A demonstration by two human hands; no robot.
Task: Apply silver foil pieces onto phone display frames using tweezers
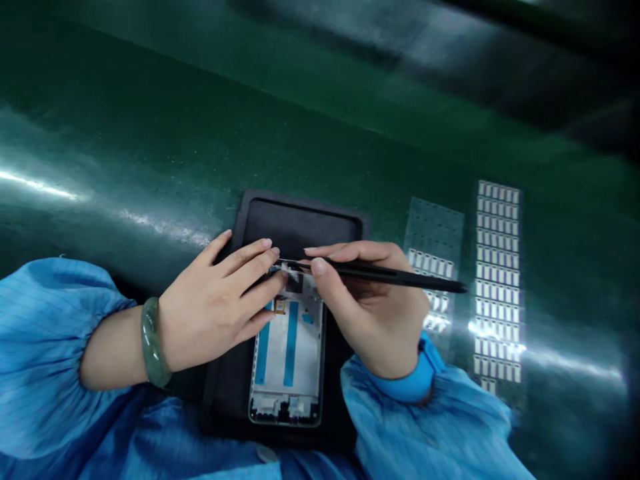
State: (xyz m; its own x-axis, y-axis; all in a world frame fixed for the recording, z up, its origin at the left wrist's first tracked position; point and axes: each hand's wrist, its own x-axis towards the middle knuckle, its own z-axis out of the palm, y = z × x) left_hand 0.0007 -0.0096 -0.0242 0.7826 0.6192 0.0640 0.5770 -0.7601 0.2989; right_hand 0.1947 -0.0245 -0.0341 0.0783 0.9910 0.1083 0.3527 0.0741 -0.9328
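Note:
A phone frame point(306, 353) with blue strips on its silvery inner face lies in a black tray point(242, 220). My left hand point(220, 303) rests across the frame's upper left part, fingers stretched out and spread over it. In my right hand point(377, 300) is a pair of black tweezers point(395, 275), pinched between thumb and fingers. Their tips reach the top end of the frame, close to my left fingertips. Whether the tips grip a small part cannot be made out. A small orange-brown piece point(280, 307) shows beside my left fingers.
To the right lie two clear sheets of small pale parts: a partly used sheet point(434, 223), partly behind my right hand, and a longer, fuller sheet point(497, 273). The green work surface point(150, 147) stretches around the tray, with bright reflections.

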